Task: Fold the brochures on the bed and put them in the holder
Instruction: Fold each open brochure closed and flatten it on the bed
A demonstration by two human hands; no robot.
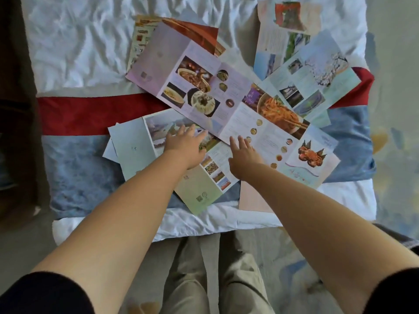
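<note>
unfolded brochures (pixel 226 103), overlapping, on bed (pixel 86 53)

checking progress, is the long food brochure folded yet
No, the food brochure lies fully spread out across the bed, its panels all showing.

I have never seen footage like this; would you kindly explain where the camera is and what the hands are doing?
No machine here: one camera worn on a person's head looks down at a white-sheeted bed with a red-and-blue runner. The bare left hand and right hand are open, reaching over unfolded paper brochures spread there. A long lilac food brochure overlaps a pale green scenery brochure. Nothing is held; no holder is in view.
</note>
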